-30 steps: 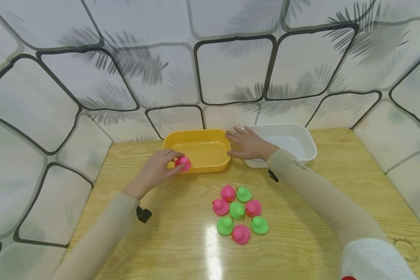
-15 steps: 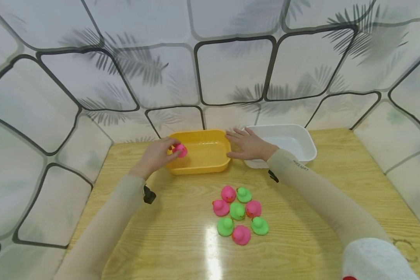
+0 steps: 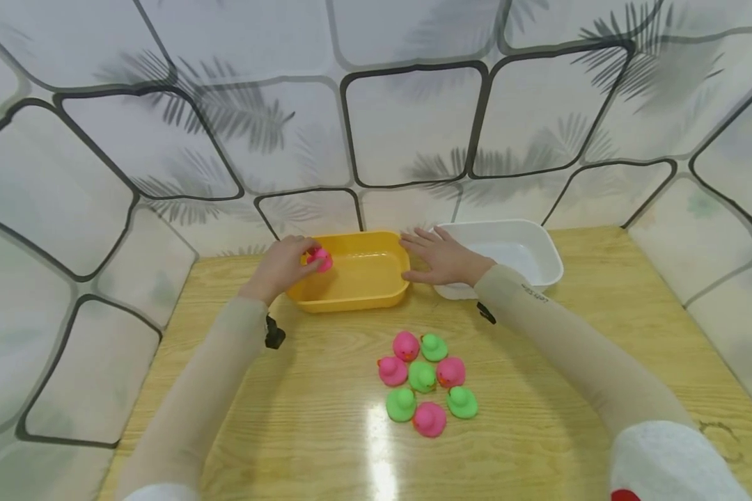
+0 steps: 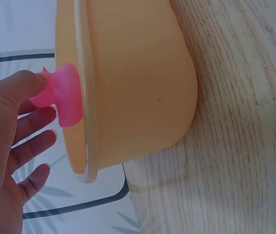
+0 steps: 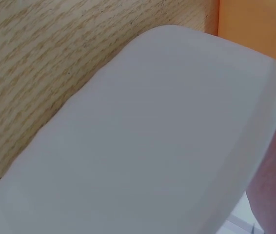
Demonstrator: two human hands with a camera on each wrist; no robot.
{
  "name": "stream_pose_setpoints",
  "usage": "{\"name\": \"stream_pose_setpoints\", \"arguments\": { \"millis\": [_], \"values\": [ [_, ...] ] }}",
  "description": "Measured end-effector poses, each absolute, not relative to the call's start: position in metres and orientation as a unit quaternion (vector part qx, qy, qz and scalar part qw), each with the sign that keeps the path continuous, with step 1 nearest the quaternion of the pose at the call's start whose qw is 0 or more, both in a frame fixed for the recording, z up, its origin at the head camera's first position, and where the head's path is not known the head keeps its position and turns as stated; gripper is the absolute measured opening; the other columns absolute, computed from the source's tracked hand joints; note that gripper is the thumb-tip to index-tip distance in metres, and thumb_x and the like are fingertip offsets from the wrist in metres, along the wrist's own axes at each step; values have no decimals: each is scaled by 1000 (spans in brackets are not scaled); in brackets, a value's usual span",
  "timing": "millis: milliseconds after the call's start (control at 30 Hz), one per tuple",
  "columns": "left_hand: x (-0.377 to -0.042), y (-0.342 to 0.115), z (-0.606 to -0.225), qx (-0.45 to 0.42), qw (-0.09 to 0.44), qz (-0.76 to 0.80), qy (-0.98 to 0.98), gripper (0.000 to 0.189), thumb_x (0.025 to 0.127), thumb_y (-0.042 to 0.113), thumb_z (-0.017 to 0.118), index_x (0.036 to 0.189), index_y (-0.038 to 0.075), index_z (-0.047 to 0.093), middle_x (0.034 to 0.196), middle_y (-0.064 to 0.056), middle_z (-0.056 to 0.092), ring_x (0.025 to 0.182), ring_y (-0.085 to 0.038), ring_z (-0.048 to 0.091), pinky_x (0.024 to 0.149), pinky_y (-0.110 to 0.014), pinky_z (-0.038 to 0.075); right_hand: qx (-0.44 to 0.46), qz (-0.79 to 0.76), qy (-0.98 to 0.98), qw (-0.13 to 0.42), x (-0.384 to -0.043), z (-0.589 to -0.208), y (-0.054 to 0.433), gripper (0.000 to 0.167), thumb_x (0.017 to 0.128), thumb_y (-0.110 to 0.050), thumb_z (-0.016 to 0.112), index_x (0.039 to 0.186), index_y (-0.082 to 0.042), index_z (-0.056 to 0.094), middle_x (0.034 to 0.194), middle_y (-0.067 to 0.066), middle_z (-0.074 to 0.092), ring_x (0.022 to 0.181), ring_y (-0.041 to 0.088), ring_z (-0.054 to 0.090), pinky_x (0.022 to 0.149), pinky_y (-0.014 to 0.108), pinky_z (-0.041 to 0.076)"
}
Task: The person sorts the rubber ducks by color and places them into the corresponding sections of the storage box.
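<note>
My left hand (image 3: 280, 266) pinches a pink rubber duck (image 3: 322, 260) between thumb and fingers, over the left end of a yellow plastic tub (image 3: 370, 277). In the left wrist view, the duck (image 4: 69, 95) is at the tub's rim, with its lower part hidden behind it. My right hand (image 3: 445, 257) lies with fingers straight and spread, its fingertips at the yellow tub's right end. Its palm is over the near left part of a white tub (image 3: 526, 256). The right wrist view shows mostly the white tub's outer wall (image 5: 152, 126).
Several pink and green rubber ducks stand in a cluster on the wooden table (image 3: 313, 417), nearer than the tubs; one green duck (image 3: 423, 376) is in the middle. A patterned wall (image 3: 413, 125) rises behind the tubs and along both sides.
My left hand has carried the pink duck from the yellow tub's near left edge up and away, over its left end. The right hand and the ducks on the table have stayed put.
</note>
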State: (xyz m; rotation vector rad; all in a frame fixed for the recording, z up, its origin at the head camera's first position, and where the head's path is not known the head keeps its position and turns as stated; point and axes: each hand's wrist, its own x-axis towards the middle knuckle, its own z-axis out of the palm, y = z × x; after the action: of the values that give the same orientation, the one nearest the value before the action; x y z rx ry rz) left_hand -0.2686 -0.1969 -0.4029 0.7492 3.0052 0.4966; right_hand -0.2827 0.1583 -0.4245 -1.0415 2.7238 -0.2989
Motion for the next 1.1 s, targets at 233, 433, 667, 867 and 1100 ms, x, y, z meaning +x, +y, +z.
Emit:
{"name": "stream_pose_setpoints", "arguments": {
  "millis": [233,433,667,867,1100],
  "values": [
    [-272,-195,-406,227,11,138,964,37,102,28,69,126,1,69,119,-16,72,112,-37,61,102,-54,47,-352,-93,925,111,-283,-423,156,83,104,-56,50,165,-6,26,172,13,20,159,38,13,125,62,1],
    [-270,-196,-409,236,9,162,958,34,101,24,69,127,1,69,116,-16,72,109,-36,64,99,-53,50,-355,-93,924,110,-281,-421,156,83,104,-55,52,165,-4,26,172,14,20,159,39,14,125,63,1],
    [-255,-194,-405,262,-2,186,947,29,100,20,72,122,2,72,116,-14,73,105,-34,65,94,-50,53,-356,-85,924,110,-283,-422,157,83,105,-57,50,165,-5,26,172,12,19,159,38,14,125,63,2],
    [-236,-191,-409,301,-39,215,928,22,98,14,74,116,2,74,111,-12,73,101,-32,66,92,-49,54,-357,-89,924,109,-285,-421,157,83,105,-56,51,165,-5,26,172,13,20,159,39,13,125,63,2],
    [-215,-182,-415,370,-87,227,897,22,92,10,80,111,1,73,103,-12,74,94,-31,67,90,-47,55,-356,-87,924,110,-285,-424,157,83,104,-56,51,165,-5,26,172,13,19,159,38,13,125,63,2]
  ]
}}
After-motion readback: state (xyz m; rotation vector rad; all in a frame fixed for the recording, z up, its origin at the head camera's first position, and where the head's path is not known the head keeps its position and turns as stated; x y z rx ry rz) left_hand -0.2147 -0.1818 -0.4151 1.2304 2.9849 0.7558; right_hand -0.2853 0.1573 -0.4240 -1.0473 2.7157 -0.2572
